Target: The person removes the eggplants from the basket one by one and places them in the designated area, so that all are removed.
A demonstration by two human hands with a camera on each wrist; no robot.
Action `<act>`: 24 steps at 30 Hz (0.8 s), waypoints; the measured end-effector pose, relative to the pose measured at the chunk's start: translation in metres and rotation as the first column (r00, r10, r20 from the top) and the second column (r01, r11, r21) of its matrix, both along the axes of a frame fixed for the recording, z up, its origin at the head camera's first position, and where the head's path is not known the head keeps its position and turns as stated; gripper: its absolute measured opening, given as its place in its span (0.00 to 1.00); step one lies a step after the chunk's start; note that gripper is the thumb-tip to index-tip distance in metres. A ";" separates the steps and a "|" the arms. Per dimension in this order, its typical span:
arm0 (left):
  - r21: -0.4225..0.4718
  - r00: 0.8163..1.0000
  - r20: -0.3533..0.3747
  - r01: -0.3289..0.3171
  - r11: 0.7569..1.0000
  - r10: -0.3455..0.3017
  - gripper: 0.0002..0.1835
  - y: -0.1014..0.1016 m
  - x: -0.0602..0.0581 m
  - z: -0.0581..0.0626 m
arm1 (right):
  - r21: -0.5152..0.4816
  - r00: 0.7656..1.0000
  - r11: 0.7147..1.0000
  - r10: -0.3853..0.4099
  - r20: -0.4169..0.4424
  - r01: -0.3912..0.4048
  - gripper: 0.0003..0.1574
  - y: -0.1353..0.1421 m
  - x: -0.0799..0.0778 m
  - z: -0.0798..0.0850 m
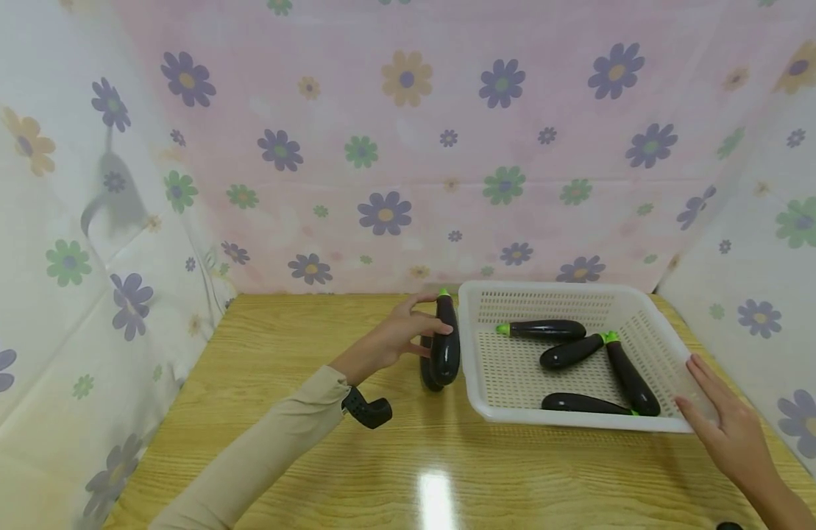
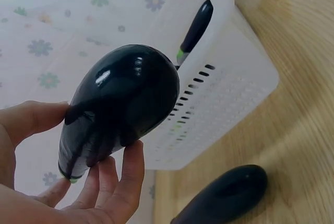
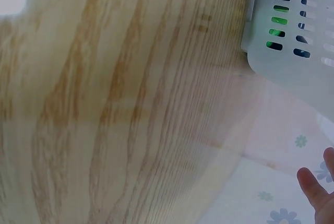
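1. White plastic formed the perforated basket, holding four eggplants.
2. At its nine o'clock, the left hand gripped a fifth eggplant between thumb and fingers, stem toward twelve.
3. On the wooden table lay a sixth eggplant, at the gripped one's eight o'clock.
4. At the basket's four o'clock, the right hand was at the rim, thumb and fingers wide apart.

Honestly, I'm not seeing any readable text here: no label, brand, number or sign is showing up legibly in the head view or in either wrist view.
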State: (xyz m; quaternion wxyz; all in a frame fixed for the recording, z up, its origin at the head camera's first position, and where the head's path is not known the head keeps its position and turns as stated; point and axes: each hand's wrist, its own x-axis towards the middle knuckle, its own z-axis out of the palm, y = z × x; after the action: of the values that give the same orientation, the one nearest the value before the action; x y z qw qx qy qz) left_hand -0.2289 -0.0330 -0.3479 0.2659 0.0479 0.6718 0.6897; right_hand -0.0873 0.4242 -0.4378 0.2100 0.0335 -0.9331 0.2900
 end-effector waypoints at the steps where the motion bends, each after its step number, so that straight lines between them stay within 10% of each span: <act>1: -0.001 1.000 0.004 -0.007 1.000 0.007 0.41 -0.001 -0.001 -0.001 | 0.001 1.000 1.000 -0.001 0.001 0.001 0.40 0.000 0.000 0.000; 24: -0.071 0.998 0.026 -0.048 0.996 0.050 0.39 -0.033 -0.011 -0.029 | 0.003 1.000 1.000 -0.006 -0.009 0.006 0.40 0.001 -0.001 -0.001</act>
State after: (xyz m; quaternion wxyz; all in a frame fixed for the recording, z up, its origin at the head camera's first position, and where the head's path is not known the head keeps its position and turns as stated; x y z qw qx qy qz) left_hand -0.2395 -0.0664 -0.3769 0.2598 0.0125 0.6928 0.6726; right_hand -0.0881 0.4251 -0.4390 0.2153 0.0323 -0.9326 0.2878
